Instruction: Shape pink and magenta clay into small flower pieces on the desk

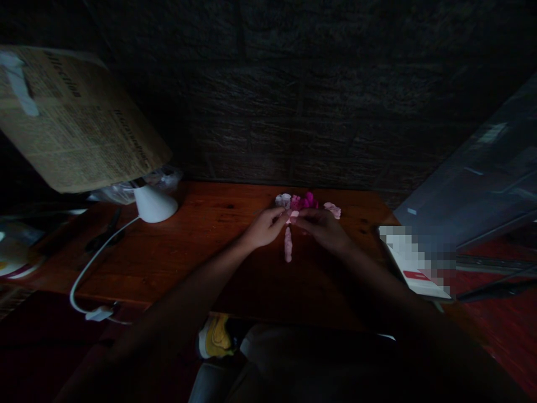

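Head view, left hand point(268, 226): pinches the pink piece point(294, 214)
Right hand point(324, 225): pinches its other side
Pink piece: between both hands, above the table point(222, 197); looks unfinished
Roll point(288, 245): on the table, seemingly shaped
Magenta lump point(309, 200): beyond the hands; whether finished, cannot tell

The lampshade point(86, 126) bears print, 1 word ending in "ection", its other lettering unclear.

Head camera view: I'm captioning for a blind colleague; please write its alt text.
A person's left hand and right hand pinch a small pale pink piece over a dimly lit wooden table, with a pink strip nearer the person and a magenta piece beyond. A lamp stands at the left.
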Motion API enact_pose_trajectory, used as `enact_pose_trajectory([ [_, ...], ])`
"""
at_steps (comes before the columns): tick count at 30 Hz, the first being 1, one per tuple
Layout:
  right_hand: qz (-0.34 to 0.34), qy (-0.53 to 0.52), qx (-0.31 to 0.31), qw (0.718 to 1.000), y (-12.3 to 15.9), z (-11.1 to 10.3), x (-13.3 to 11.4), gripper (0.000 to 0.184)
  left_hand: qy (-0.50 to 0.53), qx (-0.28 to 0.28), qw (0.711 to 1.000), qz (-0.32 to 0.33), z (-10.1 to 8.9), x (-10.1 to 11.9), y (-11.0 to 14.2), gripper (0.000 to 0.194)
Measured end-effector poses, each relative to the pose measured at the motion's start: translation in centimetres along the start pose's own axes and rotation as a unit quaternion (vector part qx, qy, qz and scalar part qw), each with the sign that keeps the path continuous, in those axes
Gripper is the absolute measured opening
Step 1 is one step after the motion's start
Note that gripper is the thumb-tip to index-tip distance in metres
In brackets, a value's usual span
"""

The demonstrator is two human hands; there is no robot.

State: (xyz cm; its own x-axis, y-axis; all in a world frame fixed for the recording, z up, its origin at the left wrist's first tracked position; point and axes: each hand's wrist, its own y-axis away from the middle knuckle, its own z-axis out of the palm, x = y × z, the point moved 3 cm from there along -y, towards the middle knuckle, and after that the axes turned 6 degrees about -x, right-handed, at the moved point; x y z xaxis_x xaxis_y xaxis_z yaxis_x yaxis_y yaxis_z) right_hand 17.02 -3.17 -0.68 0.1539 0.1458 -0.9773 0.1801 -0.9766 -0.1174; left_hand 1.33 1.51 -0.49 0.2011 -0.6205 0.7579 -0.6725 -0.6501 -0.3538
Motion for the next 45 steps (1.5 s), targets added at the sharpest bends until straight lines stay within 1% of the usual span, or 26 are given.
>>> enact_pose_trajectory([
  [4,-0.006,0.007,-0.025,1.000,0.0,-0.2,-0.2,0.035,-0.026,-0.009,1.000,0.012,0.0,0.2,0.1,0.040],
  [8,-0.016,0.030,-0.052,0.998,0.1,-0.2,-0.5,0.033,-0.044,-0.035,0.998,0.022,0.1,0.3,0.1,0.040],
  [11,-0.003,0.002,-0.039,0.999,0.0,-0.3,-0.4,0.033,-0.021,-0.040,0.999,0.014,0.1,0.4,0.0,0.041],
  [16,0.029,-0.068,0.014,0.997,-0.1,-0.3,-0.3,0.036,0.020,-0.046,0.999,0.005,0.1,0.4,0.0,0.042],
  [19,0.040,-0.056,0.016,0.997,0.0,0.0,-0.6,0.040,0.021,-0.048,0.999,-0.001,0.3,0.1,0.0,0.043],
  [21,0.034,-0.019,0.003,0.999,0.1,0.2,-0.9,0.040,0.020,-0.043,0.999,-0.003,0.3,0.0,0.0,0.044],
  [25,0.009,0.055,-0.041,0.998,0.4,0.6,-1.1,0.045,0.037,-0.043,0.998,0.013,0.2,0.3,0.1,0.043],
  [28,-0.011,0.061,-0.071,0.996,0.6,0.9,-1.2,0.047,0.062,-0.040,0.997,0.015,0.2,0.4,0.2,0.042],
  [31,-0.019,0.039,-0.087,0.995,0.6,1.1,-1.0,0.046,0.087,-0.038,0.995,0.010,0.4,0.3,0.2,0.043],
  [35,-0.034,-0.009,-0.083,0.996,0.4,1.0,-0.6,0.041,0.136,-0.050,0.989,-0.007,0.9,0.2,0.1,0.045],
  [39,-0.051,-0.003,-0.063,0.997,0.5,0.8,-0.4,0.035,0.151,-0.042,0.987,-0.032,1.0,0.2,0.1,0.043],
  [43,-0.064,0.037,-0.064,0.995,0.6,0.7,-0.6,0.032,0.130,-0.045,0.990,-0.008,0.8,0.4,0.1,0.039],
  [45,-0.057,0.047,-0.070,0.995,0.6,0.8,-0.5,0.032,0.124,-0.040,0.991,0.009,0.6,0.6,0.1,0.036],
])
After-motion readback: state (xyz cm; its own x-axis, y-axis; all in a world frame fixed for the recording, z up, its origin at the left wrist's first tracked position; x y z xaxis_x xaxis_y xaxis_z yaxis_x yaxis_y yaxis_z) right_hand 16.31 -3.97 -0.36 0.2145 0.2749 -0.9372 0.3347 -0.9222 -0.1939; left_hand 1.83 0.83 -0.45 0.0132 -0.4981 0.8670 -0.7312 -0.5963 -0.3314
